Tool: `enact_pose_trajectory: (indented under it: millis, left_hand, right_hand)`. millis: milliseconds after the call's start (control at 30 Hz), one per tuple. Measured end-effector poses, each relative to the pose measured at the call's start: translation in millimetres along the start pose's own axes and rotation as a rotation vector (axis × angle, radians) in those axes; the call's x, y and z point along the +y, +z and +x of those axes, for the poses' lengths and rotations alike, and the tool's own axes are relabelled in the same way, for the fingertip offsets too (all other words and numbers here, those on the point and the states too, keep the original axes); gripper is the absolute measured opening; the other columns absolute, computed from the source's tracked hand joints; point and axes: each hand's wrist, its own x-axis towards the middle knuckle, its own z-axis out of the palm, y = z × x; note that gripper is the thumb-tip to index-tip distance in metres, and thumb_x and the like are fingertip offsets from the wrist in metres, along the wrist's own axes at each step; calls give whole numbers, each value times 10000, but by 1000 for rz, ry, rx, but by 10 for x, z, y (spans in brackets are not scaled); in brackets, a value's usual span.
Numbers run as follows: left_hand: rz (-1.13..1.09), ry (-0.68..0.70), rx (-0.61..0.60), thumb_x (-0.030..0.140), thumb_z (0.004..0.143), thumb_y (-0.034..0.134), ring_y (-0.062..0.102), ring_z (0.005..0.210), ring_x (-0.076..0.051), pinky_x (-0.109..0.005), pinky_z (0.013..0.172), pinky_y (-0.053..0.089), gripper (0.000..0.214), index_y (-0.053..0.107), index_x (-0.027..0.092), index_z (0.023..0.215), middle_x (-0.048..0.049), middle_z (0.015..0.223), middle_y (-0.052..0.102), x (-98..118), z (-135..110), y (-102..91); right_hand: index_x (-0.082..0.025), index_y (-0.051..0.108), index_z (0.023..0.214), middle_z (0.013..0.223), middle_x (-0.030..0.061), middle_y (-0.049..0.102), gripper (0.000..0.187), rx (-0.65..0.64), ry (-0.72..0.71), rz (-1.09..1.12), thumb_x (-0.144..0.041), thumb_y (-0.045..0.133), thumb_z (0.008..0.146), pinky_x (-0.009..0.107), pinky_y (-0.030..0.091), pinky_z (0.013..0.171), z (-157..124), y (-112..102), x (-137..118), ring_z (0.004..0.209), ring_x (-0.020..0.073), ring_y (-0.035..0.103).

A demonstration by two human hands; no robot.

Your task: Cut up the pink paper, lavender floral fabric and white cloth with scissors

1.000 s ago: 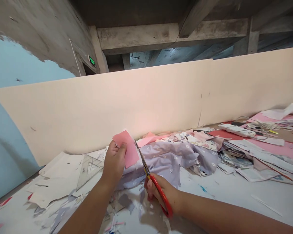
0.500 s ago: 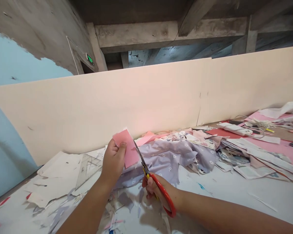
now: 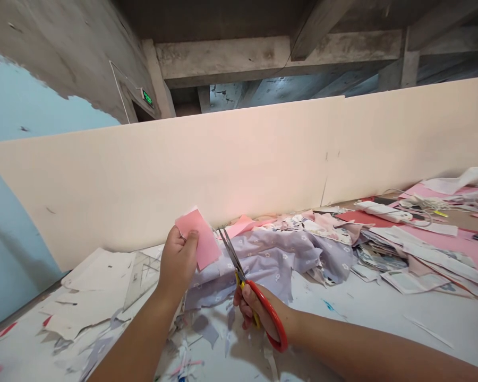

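The right hand (image 3: 263, 309)'s grip is clamped around the red-handled scissors (image 3: 240, 276), parted at the tips. Ahead, the left hand (image 3: 178, 260)'s grip pinches the pink piece (image 3: 204, 243), just left of the scissors. A loosened pinch could skew it; a low cut could snag the lilac fabric (image 3: 274, 254) beyond. I see no container.

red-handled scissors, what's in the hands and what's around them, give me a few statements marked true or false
1. The right hand holds red-and-yellow-handled metal scissors. True.
2. The left hand holds a flat, rectangular pink piece. True.
3. The scissor blades are closed on the pink piece. False: they are slightly parted and look apart from it.
4. Lavender fabric with white flowers lies beyond the right hand. True.
5. The clear triangular ruler lies right of the scissors. False: left.
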Motion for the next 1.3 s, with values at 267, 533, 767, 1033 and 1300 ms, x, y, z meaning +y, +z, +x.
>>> enact_pose_trajectory:
  millis: [267,533,767,1033,1300]
  left_hand:
    - [-154,-52,-403,447,710,521,501,481,-112,-212,459,382,371,513,188,976,37,601,558,62,-37,20]
    - [-274,-144,-606,374,715,543,497,471,-95,-197,453,390,328,514,183,981,40,601,557,33,-9,13]
    - [-353,-170,-365,400,658,575,527,528,-129,-242,496,419,354,521,165,918,5,664,581,-41,86,4]
    - [-285,-131,-180,435,630,569,465,460,-106,-248,483,410,381,539,158,888,38,570,519,-78,122,1]
    - [-308,-98,-166,414,674,551,433,458,-90,-211,454,376,321,521,169,879,53,561,458,-76,144,-46]
  right_hand:
    - [-174,424,704,489,-81,311,625,85,95,125,-786,404,579,230,376,477,18,26,-75,416,52,316]
    - [-177,420,683,462,-88,323,649,135,142,149,-803,433,516,220,363,450,26,53,-136,395,48,322]
    - [-172,422,696,446,-87,312,625,93,95,88,-785,403,577,221,374,454,23,36,-98,400,52,309]
    - [-170,406,635,524,-56,379,638,32,28,-75,-798,431,524,222,353,434,-35,64,-162,411,41,322]
    - [-178,397,588,451,-68,342,636,18,35,-116,-811,395,527,239,353,449,-23,55,-142,396,55,345]
